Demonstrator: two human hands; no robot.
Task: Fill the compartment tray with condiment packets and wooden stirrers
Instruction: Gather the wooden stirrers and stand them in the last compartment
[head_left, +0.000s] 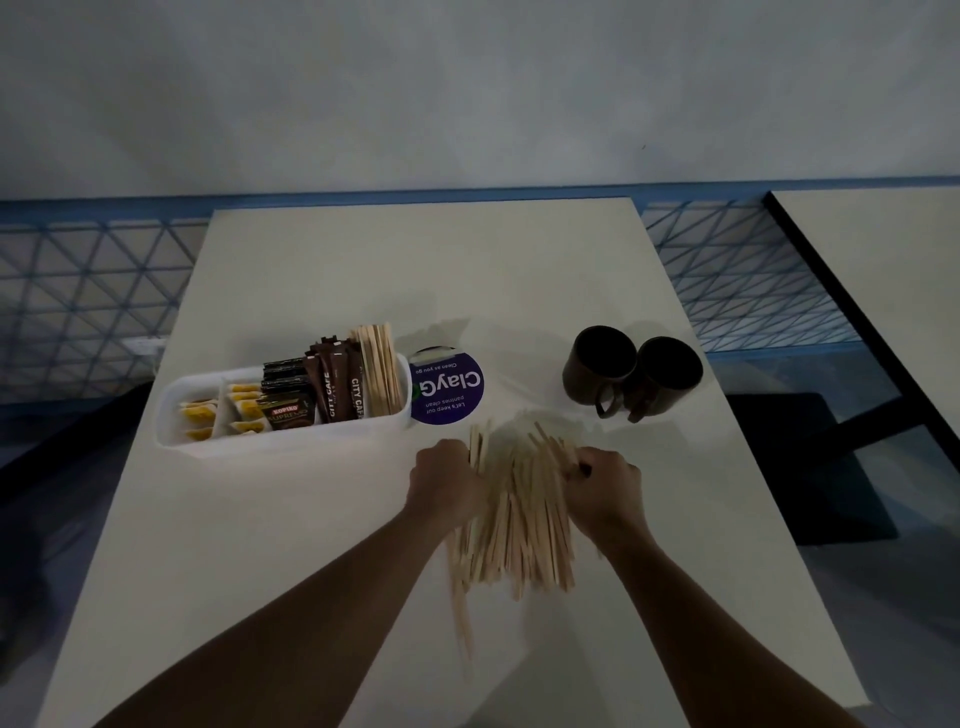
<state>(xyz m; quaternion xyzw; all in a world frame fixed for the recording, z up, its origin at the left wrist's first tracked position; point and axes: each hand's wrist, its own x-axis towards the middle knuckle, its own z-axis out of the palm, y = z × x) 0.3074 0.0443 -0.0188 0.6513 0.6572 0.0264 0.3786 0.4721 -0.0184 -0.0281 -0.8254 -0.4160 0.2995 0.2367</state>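
Gripping loose stirrer pile (514, 514) from both sides: left hand (445, 480), right hand (605, 491), fingers curled.

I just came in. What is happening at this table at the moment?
A person is gathering a pile of loose stirrers on the white table, the left hand curled round its left side and the right hand round its right side. The tray to the left already holds yellow packets, coffee packets and a bunch of standing stirrers in its right end. A round purple sign sits beside the tray, and two dark mugs stand further right.
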